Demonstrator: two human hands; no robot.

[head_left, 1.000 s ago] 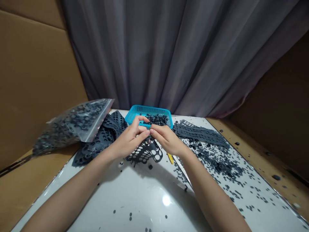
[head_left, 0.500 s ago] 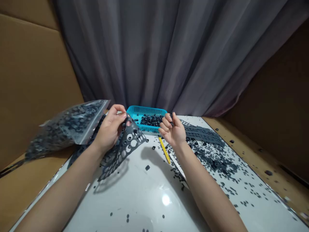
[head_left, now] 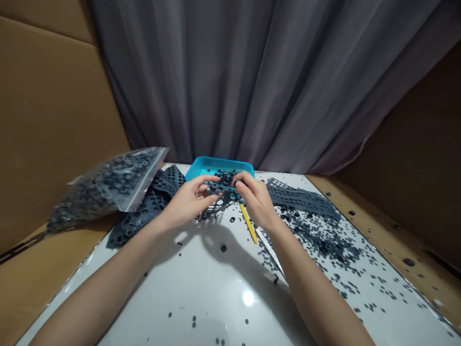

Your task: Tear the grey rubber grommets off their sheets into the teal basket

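Between my hands is a black perforated rubber sheet (head_left: 220,205) with round holes, held up just in front of the blue basket (head_left: 194,168). My left hand (head_left: 189,199) is closed on the sheet's left end, thumb and fingers pinching it. At the sheet's right side my right hand (head_left: 256,197) is closed, its thumb and index finger pressed together around a small dark piece or the sheet's edge; I cannot tell which. Small black rubber pieces (head_left: 226,178) lie in the basket behind the hands.
A clear zip bag (head_left: 108,185) full of black pieces leans at the left beside more perforated sheets (head_left: 144,211). On the right lie flat sheets (head_left: 302,199), scattered black bits (head_left: 327,245), a yellow stick tool (head_left: 249,225) and a white strip (head_left: 268,247). Cardboard walls (head_left: 54,105) flank the white table (head_left: 201,293).
My left hand has moved right, bringing the sheet in front of the basket. My right hand has turned, palm no longer facing me, and come to the sheet's right side.
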